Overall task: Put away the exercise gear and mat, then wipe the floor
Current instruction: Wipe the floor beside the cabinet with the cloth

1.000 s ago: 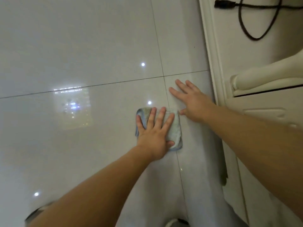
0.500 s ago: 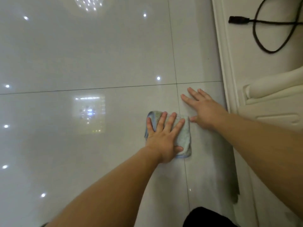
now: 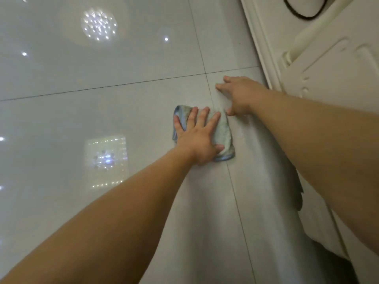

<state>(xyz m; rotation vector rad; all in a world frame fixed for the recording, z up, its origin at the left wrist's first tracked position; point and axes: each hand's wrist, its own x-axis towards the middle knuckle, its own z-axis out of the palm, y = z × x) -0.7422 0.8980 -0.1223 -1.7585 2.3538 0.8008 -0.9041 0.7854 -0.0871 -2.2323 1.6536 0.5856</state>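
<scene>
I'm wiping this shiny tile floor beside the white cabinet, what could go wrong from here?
1. Your right hand rests flat on the glossy floor beside a dull, possibly damp streak; it might slip.
2. The cabinet moulding sits close to that hand, so a wide stroke could bang your knuckles.
3. The folded cloth under your left hand might bunch.

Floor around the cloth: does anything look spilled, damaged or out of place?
Nothing is clearly damaged. The floor right of the cloth looks dull and streaky, unlike the glossy rest; probably a wiped patch.
</scene>
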